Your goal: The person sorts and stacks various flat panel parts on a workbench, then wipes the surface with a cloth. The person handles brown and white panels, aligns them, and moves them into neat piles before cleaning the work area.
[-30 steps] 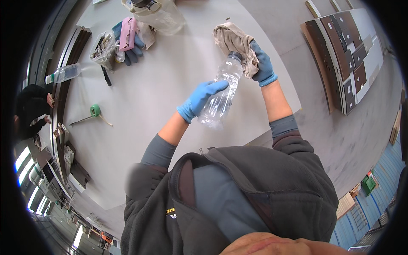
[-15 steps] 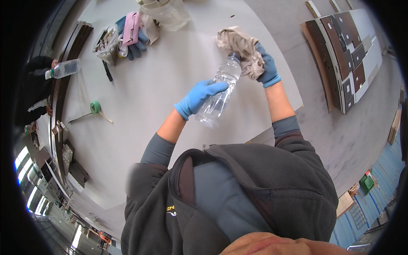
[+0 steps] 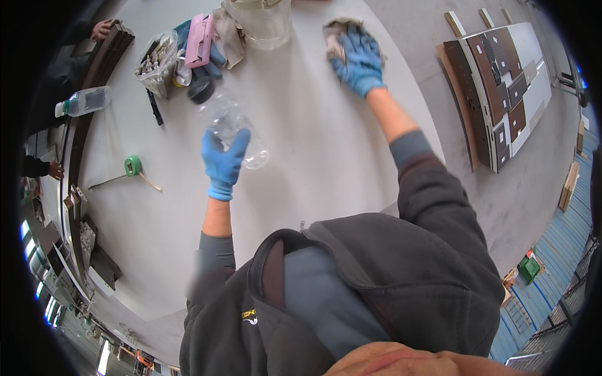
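A clear plastic bottle (image 3: 227, 116) with a dark cap leans away from me, tilted to the left, and my gloved left hand (image 3: 226, 160) grips its lower part. Slight blur softens the bottle. On the right side of the pale table (image 3: 301, 163), my gloved right hand (image 3: 360, 59) lies over a crumpled beige rag (image 3: 335, 31), fingers bent and pressing it against the surface. Much of the rag is hidden under that hand.
At the back left stand a plastic tub of small parts (image 3: 157, 66), a pink case (image 3: 199, 41) and a translucent bucket (image 3: 269, 28). A green tape measure (image 3: 133, 165) and black marker (image 3: 155, 108) lie nearer. Another person's hands (image 3: 103, 29) show far left, near another bottle (image 3: 88, 101).
My left hand has carried the bottle left, away from the rag. My right hand has moved up and left, flattening the rag onto the table.
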Demonstrator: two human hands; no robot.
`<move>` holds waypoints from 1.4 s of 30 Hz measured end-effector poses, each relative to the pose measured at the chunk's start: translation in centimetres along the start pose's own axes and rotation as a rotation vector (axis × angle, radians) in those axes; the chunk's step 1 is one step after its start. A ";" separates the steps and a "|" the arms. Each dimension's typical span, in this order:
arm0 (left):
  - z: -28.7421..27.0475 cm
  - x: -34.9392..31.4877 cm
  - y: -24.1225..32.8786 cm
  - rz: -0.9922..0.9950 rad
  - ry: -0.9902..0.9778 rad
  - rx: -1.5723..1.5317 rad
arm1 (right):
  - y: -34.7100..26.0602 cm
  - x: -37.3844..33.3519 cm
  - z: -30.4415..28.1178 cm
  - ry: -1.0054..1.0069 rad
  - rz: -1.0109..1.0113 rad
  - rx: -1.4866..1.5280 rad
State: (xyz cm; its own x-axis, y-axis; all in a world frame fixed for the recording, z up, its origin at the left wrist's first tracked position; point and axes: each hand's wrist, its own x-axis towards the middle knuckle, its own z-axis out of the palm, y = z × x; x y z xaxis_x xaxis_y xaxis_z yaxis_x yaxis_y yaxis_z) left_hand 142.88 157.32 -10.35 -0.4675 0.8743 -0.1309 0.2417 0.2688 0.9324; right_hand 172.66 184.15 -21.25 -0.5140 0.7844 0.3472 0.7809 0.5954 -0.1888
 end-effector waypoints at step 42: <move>1.0 0.8 -9.0 0.189 0.584 0.706 | 5.4 4.8 -3.7 -0.466 1.088 0.585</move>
State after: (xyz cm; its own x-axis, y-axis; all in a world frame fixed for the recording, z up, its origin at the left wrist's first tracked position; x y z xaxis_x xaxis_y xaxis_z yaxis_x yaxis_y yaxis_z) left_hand 141.18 156.05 -19.22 -0.6746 0.6384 0.3706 0.7282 0.4934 0.4757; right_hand 175.70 190.43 -17.19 0.1094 0.8228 -0.5577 0.6631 -0.4784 -0.5757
